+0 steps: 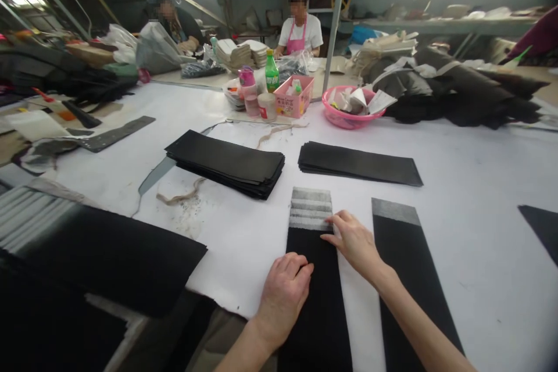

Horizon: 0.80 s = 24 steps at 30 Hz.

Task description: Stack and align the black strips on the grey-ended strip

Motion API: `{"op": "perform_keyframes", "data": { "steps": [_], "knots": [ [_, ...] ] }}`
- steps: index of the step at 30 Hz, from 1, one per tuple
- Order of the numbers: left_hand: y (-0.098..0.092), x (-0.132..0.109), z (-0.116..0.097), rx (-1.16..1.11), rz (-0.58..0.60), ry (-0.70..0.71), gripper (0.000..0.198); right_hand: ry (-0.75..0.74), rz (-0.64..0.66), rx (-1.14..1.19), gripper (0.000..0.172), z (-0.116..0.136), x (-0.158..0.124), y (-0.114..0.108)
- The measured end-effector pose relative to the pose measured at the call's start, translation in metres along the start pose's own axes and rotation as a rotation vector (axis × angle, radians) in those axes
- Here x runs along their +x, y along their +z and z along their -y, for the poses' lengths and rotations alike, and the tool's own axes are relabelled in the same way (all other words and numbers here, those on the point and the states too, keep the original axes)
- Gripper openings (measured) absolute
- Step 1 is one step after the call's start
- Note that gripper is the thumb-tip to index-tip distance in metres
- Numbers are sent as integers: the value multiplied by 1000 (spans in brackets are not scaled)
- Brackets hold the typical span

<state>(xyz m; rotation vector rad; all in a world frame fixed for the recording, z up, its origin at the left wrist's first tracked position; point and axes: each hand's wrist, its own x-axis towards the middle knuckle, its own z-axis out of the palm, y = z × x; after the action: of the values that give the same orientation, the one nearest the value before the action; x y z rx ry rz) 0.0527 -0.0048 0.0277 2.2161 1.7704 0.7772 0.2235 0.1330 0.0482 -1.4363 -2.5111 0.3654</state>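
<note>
A stack of long black strips (314, 279) with staggered grey ends lies on the white table (471, 232) right in front of me. My left hand (283, 293) rests on the near left part of that stack, its fingers curled together against the black surface. My right hand (355, 241) lies flat further up, fingers stretched out and touching the top strip just below the grey ends. A single black strip with a grey end (407, 267) lies to the right of my right arm.
Two piles of black strips (226, 164) (357, 164) lie further back. A pink basket (349, 110), a pink box (294, 97) and bottles (271, 71) stand beyond. A large black sheet (108, 256) lies at left. Two people sit at the far side.
</note>
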Motion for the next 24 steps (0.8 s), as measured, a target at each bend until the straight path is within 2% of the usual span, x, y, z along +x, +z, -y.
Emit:
{"op": "perform_keyframes", "data": {
  "steps": [4,10,16,20,24],
  "knots": [
    [4,-1,2,14,-4,-9,25,7,7,-63,30,4,13,5],
    [2,-1,1,33,3,-13,23,-62,73,-135,32,11,24,-6],
    [-3,0,-1,34,29,-20,29,-146,-12,-305,35,34,16,-15],
    [-5,0,-1,30,39,-15,34,-173,-14,-332,33,41,12,-15],
    [-8,0,-1,23,49,-19,33,-114,-27,-357,32,43,10,-13]
  ]
}}
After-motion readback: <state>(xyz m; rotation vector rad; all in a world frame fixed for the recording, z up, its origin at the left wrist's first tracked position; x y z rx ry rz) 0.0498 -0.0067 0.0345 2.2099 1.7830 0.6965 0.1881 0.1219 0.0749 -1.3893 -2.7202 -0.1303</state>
